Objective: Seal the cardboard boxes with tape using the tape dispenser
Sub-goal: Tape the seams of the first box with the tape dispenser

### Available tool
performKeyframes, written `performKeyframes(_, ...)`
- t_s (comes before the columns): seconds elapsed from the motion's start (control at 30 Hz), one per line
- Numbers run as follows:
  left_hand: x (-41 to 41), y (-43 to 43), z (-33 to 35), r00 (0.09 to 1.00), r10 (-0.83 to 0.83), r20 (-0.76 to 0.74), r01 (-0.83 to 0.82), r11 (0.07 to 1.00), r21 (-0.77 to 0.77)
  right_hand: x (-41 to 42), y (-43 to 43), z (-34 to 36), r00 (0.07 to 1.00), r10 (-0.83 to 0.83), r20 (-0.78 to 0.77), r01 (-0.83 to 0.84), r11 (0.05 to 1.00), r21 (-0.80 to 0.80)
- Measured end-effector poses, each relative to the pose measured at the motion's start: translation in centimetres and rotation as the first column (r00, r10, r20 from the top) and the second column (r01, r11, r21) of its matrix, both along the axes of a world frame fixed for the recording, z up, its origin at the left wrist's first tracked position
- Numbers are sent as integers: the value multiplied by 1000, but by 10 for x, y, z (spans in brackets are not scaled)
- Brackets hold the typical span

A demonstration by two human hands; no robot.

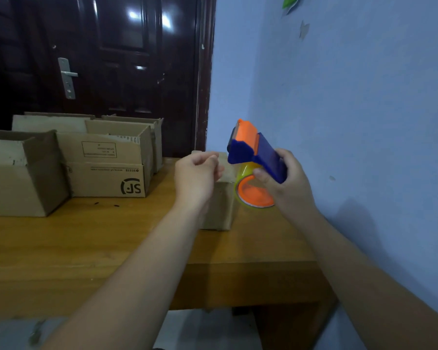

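So, R hand (286, 183) is wrapped round the blue handle of the blue and orange plastic tape dispenser (253, 150): fingers curled on it, thumb underneath by the yellowish clear tape roll (240, 178) on its orange hub. Dispenser is up in the air, orange cutter end pointing up and away, just right of the small closed brown cardboard box (219, 208), not touching it. L hand (195, 175) hovers in front of that box, fingers curled in w/ thumb close to forefinger; can't tell whether they pinch a clear tape end or nothing. Box sits on the wooden table (86, 236); open brown cardboard boxes (106, 178) stand well apart at left.

Step in hand, I'd say: freeing the tape end before the 1st strip. To do it well, pull out a short tail and stick it on a side of the box below the top edge. Then steady the box w/ L hand and draw the dispenser straight along the seam, pressed flat. Box looks light and may slide, so keep tension even.
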State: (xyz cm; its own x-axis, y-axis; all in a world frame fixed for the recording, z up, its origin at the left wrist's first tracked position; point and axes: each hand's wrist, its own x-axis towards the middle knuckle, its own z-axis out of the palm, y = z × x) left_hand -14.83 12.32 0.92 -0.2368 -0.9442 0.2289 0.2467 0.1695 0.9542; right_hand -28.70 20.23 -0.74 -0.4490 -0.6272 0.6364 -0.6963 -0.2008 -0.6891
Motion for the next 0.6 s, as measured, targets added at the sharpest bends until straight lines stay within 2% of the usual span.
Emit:
performKeyframes(0.17, 12, -7, 2, 996, -81, -40, 82, 996, 42, -6, -3, 15, 992, 60, -107, -52, 996, 79)
performKeyframes(0.37, 23, -23, -5, 996, -36, 83, 31, 997, 67, -13, -2, 33, 957, 89, -277, -44, 985, 165)
performKeyframes(0.5, 41, -43, -3, 998, 8, 67, -15, 993, 117, -20, -2, 37, 877, 71, -475, 59, 966, 253)
performKeyframes(0.6, 48, -55, -9, 992, 37, 123, -51, 993, 110, -29, -5, 30, 883, 44, -468, 103, 953, 284)
